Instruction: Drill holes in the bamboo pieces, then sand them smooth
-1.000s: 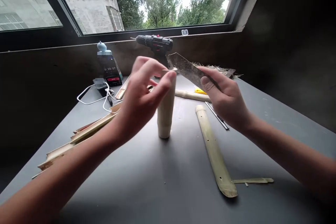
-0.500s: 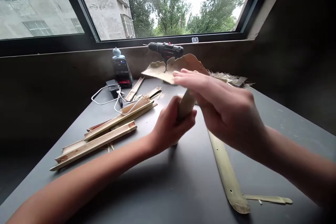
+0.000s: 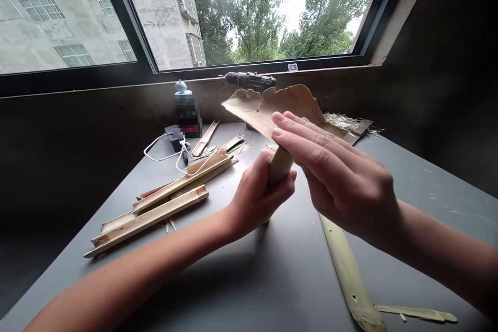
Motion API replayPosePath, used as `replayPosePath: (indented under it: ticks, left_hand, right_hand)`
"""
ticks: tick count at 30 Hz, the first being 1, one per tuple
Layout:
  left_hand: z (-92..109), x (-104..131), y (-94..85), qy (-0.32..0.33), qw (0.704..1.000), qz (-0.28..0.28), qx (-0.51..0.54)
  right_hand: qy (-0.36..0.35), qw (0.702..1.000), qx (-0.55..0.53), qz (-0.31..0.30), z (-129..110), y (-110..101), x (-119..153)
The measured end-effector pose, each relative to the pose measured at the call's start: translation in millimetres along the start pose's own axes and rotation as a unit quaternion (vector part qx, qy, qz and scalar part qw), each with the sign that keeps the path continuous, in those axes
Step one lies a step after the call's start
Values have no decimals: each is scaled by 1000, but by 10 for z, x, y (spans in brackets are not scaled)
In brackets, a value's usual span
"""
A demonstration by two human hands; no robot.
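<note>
My left hand [image 3: 259, 194] is wrapped around a short pale bamboo tube [image 3: 279, 166] that stands tilted on the grey table [image 3: 249, 280]. My right hand [image 3: 336, 176] lies flat, fingers straight, pressing a worn tan sheet of sandpaper [image 3: 272, 106] over the tube's top end. The sheet's ragged far edge sticks up past my fingers. The tube's lower part is hidden behind my left hand.
Split bamboo strips [image 3: 163, 199] lie in a pile at the left. A long bamboo slat [image 3: 350, 275] and a thin sliver [image 3: 416, 313] lie at the right. At the back stand a cordless drill [image 3: 252, 81], a phone on a stand [image 3: 187, 111] with white cable [image 3: 167, 148], and dry fibres [image 3: 346, 122].
My left hand dropped from the tube's top and gripped its body. My right hand turned the sheet over and laid it flat on the tube's end. The view shifted left and down.
</note>
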State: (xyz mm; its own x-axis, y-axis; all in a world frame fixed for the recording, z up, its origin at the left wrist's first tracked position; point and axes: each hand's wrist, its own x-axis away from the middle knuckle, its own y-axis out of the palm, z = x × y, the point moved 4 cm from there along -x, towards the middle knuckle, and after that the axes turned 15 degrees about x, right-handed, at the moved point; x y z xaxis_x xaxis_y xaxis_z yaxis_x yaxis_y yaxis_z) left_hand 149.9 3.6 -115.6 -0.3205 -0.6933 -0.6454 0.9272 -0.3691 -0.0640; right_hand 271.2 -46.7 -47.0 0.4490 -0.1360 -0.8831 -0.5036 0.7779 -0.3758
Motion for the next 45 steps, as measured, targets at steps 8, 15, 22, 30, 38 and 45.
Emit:
replayPosePath:
  ticks: [8,15,22,30,38,45]
  left_hand:
    - [-55,-49,6,-29,1000,-10,0]
    - [-91,-54,1,-47,999,2,0]
    - [-110,-57,-12,-55,998,-6,23]
    - [-99,-30,-24,-40,999,-14,22]
    - [-94,-2,-31,-35,999,-10,20]
    - [-103,-30,5,-72,996,-5,61]
  right_hand:
    - [11,999,-30,17,122,100,54]
    - [31,999,-31,4,157,82,40]
    - [140,990,-10,-34,178,16,-7]
    - [37,999,13,0,144,57,28]
    - [17,1000,19,17,109,25,15]
    - [10,998,4,61,238,177,201]
